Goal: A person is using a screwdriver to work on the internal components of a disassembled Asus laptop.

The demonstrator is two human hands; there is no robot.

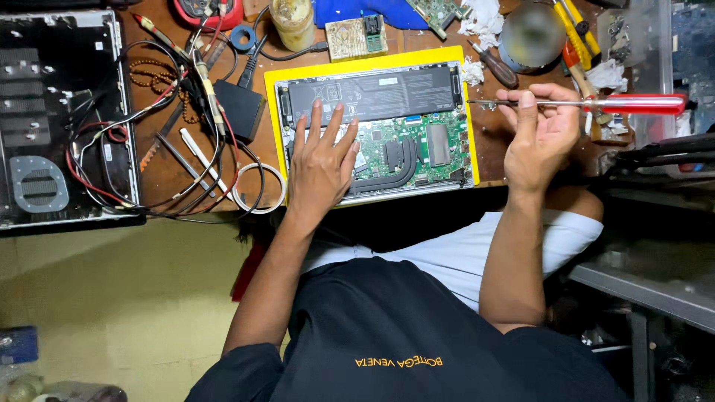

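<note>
Left hand (322,165) open, fingers spread, pressed flat on the opened laptop (376,126) lying belly-up on a yellow mat (279,126) on the table (160,175). Right hand (542,134) closed on the shaft of a red-handled screwdriver (596,104), held level just right of the laptop. Tangle of wires (149,149) off left.

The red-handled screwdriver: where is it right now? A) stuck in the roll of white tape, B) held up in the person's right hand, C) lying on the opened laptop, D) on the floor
B: the right hand grips the thin shaft of the red-handled screwdriver off to the right of the opened laptop, while the left hand lies flat on the laptop's inside.
</note>
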